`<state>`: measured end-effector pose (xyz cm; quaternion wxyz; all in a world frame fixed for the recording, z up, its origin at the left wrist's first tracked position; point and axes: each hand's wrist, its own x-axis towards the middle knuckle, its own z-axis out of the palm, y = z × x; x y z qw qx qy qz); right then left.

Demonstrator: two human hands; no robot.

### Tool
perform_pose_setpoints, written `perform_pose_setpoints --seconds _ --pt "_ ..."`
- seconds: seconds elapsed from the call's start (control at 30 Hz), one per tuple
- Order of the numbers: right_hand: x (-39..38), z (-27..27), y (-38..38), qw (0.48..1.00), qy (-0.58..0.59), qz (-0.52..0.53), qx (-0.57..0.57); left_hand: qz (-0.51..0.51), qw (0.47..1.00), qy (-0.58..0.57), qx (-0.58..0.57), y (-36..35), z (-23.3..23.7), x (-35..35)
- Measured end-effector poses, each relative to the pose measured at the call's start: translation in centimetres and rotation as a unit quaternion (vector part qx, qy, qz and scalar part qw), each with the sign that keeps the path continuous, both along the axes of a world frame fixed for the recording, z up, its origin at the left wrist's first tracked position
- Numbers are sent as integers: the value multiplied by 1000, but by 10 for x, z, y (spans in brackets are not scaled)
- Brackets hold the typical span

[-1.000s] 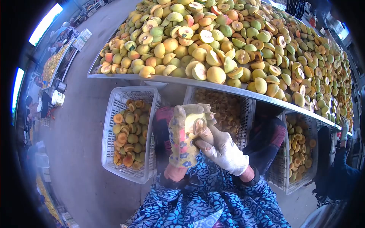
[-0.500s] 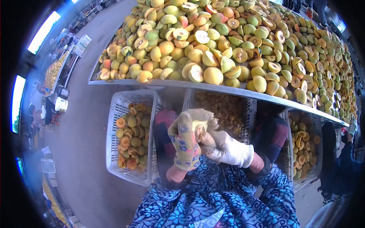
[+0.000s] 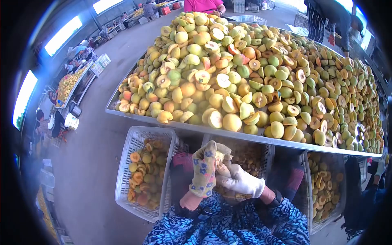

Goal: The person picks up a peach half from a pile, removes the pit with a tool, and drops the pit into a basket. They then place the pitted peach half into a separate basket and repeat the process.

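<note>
My left hand point(image 3: 205, 168), in a flower-patterned glove, is raised over the middle crate with its fingers curled round a pale yellow peach half point(image 3: 221, 158), mostly hidden by the glove. My right hand point(image 3: 247, 180), in a white glove, is closed and pressed against that fruit from the right. What its fingers hold, if anything, is hidden. Beyond both hands a metal-edged table point(image 3: 196, 127) bears a large heap of halved peaches point(image 3: 231, 122), several with the stone cavity showing. Below my hands, the middle crate point(image 3: 267, 157) holds small brownish pieces.
A white crate point(image 3: 122, 185) of peach halves stands on the floor to the left, another crate point(image 3: 309, 196) to the right. A person in a pink top point(image 3: 200, 5) is across the table. A co-worker's gloved hand point(image 3: 381, 166) is at the far right edge. A white bucket point(image 3: 71, 121) stands left.
My view has tilted up, showing more of the room and the person in pink beyond the table. Both hands stay together on the peach half, with slightly shifted fingers.
</note>
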<state>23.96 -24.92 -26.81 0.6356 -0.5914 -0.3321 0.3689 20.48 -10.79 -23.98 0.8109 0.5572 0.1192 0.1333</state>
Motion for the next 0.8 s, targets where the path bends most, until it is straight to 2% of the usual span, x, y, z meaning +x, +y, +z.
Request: perform_pose_setpoints --seconds 0.03,0.1,0.17,0.2,0.23,0.27,0.33,0.37,0.43,0.5,0.57,0.63,0.67,0.7,0.73,0.77,0.8 --pt "0 -1 -1 999 42 19 16 0 1000 1 -2 -1 -1 2" --pt "-2 -10 -4 998 50 29 -4 19 999 -35 13 -5 -6 4" --pt "0 -9 -4 997 81 14 12 -36 998 23 35 3 3 8" --pt "0 -12 -1 993 102 18 59 -79 995 30 43 8 1 10" --pt "-2 -22 -1 983 171 43 47 -120 991 34 53 14 -1 13" --pt "-4 -28 -4 980 193 44 35 -117 991 44 48 17 -1 15" --pt "-4 -26 -5 974 220 49 18 -182 972 42 141 21 3 20" --pt "-4 -21 -6 969 239 57 12 -179 973 46 137 25 3 22" --pt "-1 -19 -5 964 258 69 5 -262 921 30 288 34 6 28" --pt "-1 -21 -9 894 419 155 43 -273 922 38 270 37 5 30" --pt "-2 -17 -7 897 412 155 30 -327 918 20 225 41 1 33" --pt "-1 -16 -6 846 482 197 113 -313 926 24 210 36 0 30" --pt "-4 -20 -7 803 542 209 134 -290 949 -9 119 33 -5 29" --pt "-4 -19 -6 805 540 208 131 -265 963 -42 26 28 -9 27" --pt "-3 -17 -5 809 530 209 146 -218 971 -16 -102 16 -5 22" --pt "-3 -15 -5 812 520 211 159 -216 970 -21 -106 10 -8 21" --pt "-2 -5 -7 832 486 218 155 -171 966 -12 -196 7 -15 22"
